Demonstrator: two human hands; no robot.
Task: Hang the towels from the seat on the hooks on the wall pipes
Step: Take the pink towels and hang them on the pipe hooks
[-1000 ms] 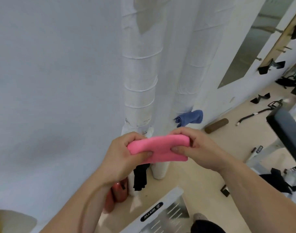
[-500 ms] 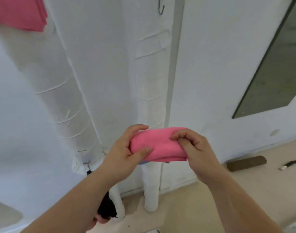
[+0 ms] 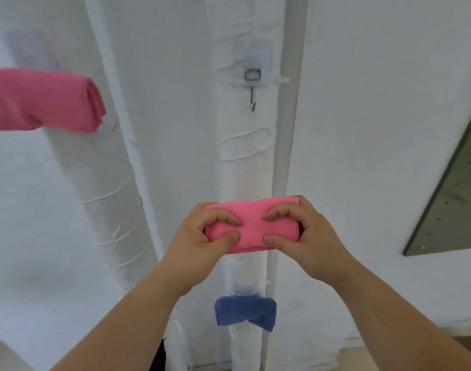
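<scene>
A folded pink towel is held up in front of the narrow white wrapped pipe. My left hand grips its left end and my right hand grips its right end, thumbs underneath. Higher on that pipe a bare metal hook hangs from a clear adhesive pad. Below my hands a blue towel hangs on the same pipe. Another pink towel hangs on the thicker slanted pipe at the left.
White wall surrounds the pipes. A thin grey conduit runs down beside the narrow pipe. A dark mirror panel is at the right edge. A strip of beige floor shows at the bottom right.
The view has tilted upward, bringing the bare hook and the hung pink towel fully into sight. Both hands have raised the pink towel along the narrow pipe, above the blue towel.
</scene>
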